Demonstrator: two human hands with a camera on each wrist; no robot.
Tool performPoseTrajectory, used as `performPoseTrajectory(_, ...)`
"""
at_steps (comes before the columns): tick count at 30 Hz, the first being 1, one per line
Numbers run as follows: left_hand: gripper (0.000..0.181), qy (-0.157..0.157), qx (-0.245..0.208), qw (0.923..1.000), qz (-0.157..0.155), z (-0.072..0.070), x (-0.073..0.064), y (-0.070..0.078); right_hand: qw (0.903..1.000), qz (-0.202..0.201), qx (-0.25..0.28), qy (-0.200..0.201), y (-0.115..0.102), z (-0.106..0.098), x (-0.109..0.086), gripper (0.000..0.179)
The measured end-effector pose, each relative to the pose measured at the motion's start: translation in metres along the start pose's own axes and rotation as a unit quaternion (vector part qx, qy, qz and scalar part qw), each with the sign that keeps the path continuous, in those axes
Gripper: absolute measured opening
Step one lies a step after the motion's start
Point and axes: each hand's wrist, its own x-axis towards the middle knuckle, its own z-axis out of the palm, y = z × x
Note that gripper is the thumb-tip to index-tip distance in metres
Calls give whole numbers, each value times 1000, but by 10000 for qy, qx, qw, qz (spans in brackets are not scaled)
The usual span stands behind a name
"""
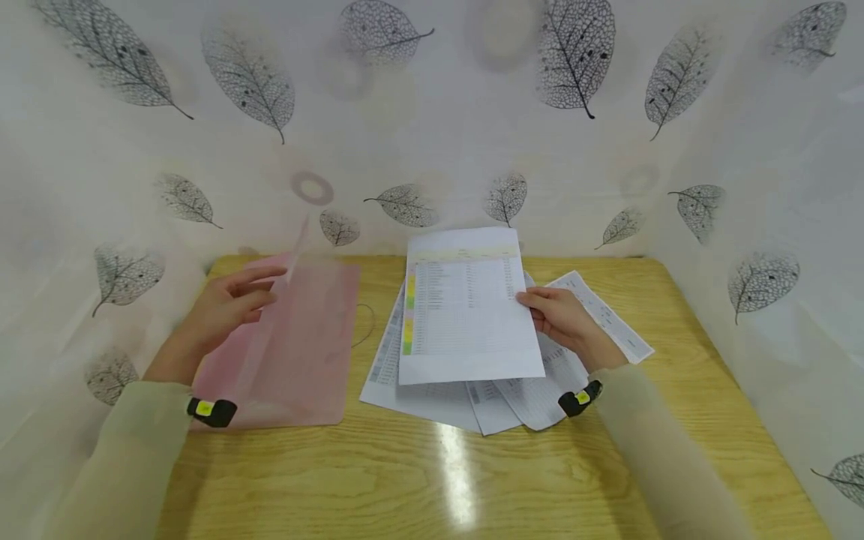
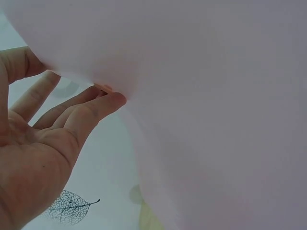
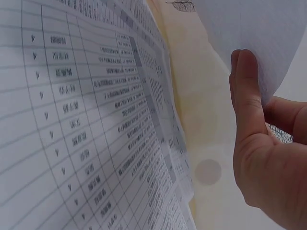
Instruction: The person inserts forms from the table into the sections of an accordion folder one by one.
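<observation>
A wood-grain table [image 1: 304, 480] spans the space before a leaf-patterned curtain [image 1: 432, 135]. On its left side lies a pink folder [image 1: 327, 375], its translucent cover raised beside the left hand. Fanned papers [image 1: 432, 405] spread right of centre, beneath and beside the right hand. Above them, between both hands but nearer the right, a printed sheet [image 1: 466, 330] is held up. The left hand [image 1: 223, 304] has fingers extended and apart, touching the cover's edge; the right hand [image 1: 560, 315] pinches the sheet's right edge.
</observation>
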Motion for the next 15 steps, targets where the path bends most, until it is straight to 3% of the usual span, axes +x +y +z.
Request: performPoseTrajectory(15, 51, 80, 3, 9999, 112, 2, -2, 2, 9990, -177, 320, -241, -12, 56, 15, 47)
